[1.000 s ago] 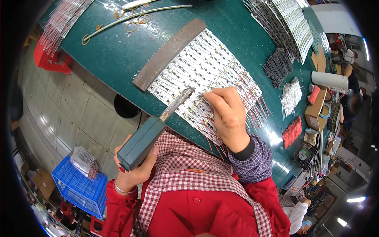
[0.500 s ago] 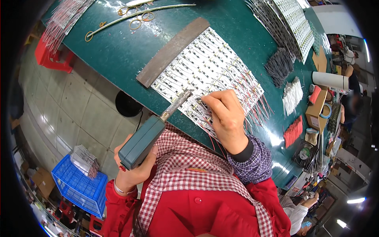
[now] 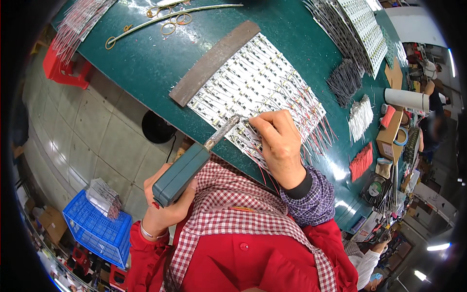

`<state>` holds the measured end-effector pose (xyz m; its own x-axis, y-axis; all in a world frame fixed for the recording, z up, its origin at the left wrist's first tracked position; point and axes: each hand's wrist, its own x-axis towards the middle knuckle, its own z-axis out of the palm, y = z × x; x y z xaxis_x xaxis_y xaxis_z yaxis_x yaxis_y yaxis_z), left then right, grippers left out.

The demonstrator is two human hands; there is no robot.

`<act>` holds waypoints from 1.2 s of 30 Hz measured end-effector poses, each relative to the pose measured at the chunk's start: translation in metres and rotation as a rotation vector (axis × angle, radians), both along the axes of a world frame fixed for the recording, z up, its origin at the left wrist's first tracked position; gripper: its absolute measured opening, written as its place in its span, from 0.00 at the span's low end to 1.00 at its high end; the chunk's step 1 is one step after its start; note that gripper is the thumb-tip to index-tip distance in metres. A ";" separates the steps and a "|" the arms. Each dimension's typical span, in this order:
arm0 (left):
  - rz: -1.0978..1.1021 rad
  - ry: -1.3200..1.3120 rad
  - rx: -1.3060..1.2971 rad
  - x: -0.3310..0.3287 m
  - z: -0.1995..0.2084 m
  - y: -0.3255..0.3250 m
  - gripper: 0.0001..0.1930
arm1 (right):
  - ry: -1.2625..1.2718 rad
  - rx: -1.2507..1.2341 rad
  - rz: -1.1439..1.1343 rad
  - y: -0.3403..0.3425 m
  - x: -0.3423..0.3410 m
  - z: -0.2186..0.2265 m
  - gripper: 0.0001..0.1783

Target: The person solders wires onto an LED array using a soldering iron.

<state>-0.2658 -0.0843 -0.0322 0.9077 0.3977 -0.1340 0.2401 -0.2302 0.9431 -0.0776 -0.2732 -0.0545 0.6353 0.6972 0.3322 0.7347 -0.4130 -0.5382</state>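
Basically, the white PCB panel (image 3: pixel 250 75) lies askew on the green tabletop (image 3: pixel 131 68), w/ a brown bar (image 3: pixel 214 63) along its far-L edge. R hand (image 3: pixel 283 148) has its fingers pinched narrow over the panel, can't tell on what, nr the metal tip (image 3: pixel 224 132) of the dk-green soldering tool (image 3: pixel 181 174); L hand (image 3: pixel 171 214) has its fingers wrapped round the tool's body, w/ white wires (image 3: pixel 360 119) & red wires (image 3: pixel 361 161) farther R.

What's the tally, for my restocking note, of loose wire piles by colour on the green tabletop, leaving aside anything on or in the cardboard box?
Black wire pile: 1
White wire pile: 1
Red wire pile: 1
Total: 3
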 end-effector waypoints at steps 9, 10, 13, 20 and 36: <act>0.014 0.005 0.076 -0.018 -0.012 -0.001 0.10 | -0.016 -0.011 -0.002 0.001 -0.001 0.002 0.22; 0.040 0.014 0.052 -0.019 -0.012 -0.002 0.10 | -0.016 -0.014 -0.003 0.001 -0.001 0.001 0.22; 0.056 0.004 0.049 -0.017 -0.009 -0.002 0.10 | -0.020 -0.017 -0.003 0.001 -0.001 0.002 0.22; 0.078 -0.061 0.065 -0.018 -0.010 -0.002 0.10 | -0.010 0.040 -0.015 0.004 -0.004 0.016 0.20; 0.035 -0.039 0.046 -0.022 -0.006 -0.002 0.11 | 0.046 0.037 0.015 0.006 -0.012 0.003 0.19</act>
<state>-0.2883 -0.0860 -0.0379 0.8974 0.4340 -0.0797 0.2118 -0.2652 0.9406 -0.0901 -0.2675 -0.0519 0.6402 0.6945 0.3284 0.7146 -0.3815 -0.5863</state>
